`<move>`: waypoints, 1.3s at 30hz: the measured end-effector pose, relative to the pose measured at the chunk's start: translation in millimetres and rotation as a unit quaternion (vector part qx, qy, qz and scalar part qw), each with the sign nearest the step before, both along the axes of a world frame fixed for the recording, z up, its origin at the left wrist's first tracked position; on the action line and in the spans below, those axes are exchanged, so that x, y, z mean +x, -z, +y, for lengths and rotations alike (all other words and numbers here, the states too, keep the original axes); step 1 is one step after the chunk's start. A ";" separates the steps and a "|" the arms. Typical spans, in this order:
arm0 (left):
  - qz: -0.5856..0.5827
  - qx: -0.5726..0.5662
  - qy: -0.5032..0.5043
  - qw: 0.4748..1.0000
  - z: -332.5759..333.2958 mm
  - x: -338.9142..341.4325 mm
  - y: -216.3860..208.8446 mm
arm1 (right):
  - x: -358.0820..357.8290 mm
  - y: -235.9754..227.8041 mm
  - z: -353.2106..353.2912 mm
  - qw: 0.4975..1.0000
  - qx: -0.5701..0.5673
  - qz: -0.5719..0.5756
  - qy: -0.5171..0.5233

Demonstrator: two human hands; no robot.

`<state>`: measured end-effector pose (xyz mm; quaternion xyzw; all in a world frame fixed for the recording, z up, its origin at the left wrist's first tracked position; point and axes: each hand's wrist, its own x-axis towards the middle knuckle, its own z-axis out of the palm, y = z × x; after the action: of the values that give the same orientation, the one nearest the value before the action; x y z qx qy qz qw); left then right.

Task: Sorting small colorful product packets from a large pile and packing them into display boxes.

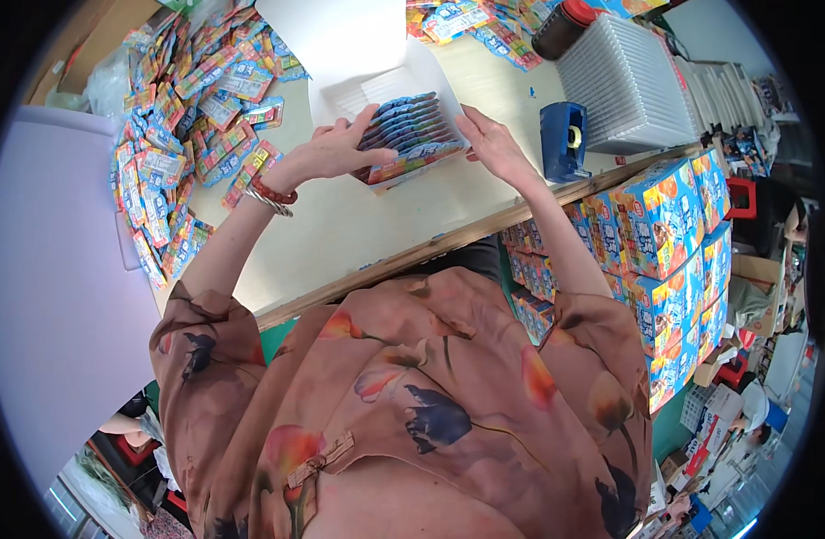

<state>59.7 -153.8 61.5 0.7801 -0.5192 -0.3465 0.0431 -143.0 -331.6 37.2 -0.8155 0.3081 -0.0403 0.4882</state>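
Observation:
An open cardboard box (330, 97), white inside, stands on the table with its white lid raised at the back. Inside it a row of flat, colourful packets (412, 121) stands on edge, filling the near part. My left hand (339, 151) reaches over the box's left side, its thumb and fingers closed around the left end of the packets. My right hand (493, 145) grips the right wall of the box, fingertips at its upper edge. Part of each hand's grip is hidden behind the fingers.
Loose packets (219, 108) lie heaped on the left, more at the back. To the right are a blue tape dispenser (563, 139), stacked white plastic trays (623, 81) and a dark jar with a red lid (563, 29). Printed boxes (668, 242) are stacked beside the table.

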 end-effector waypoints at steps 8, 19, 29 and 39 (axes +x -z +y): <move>-0.050 -0.104 0.009 0.993 4.9 -16.6 -3.3 | 0.8 3.4 5.0 0.998 -0.051 0.029 -0.011; -0.268 -0.171 0.034 0.948 7.9 -54.7 20.0 | 18.4 -0.8 -8.1 0.996 -0.092 0.000 0.003; -0.354 -0.168 -0.017 0.920 10.7 -76.5 32.1 | 32.0 19.0 5.9 0.970 -0.232 -0.069 0.039; -0.462 -0.322 -0.023 0.826 -142.1 1.6 66.1 | 76.4 43.5 -112.6 0.893 -0.358 -0.141 0.232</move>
<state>61.3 -295.9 -4.7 0.8024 -0.5428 0.2420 0.0551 -66.6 -444.2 -6.3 -0.8264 0.3807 -0.3749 0.1780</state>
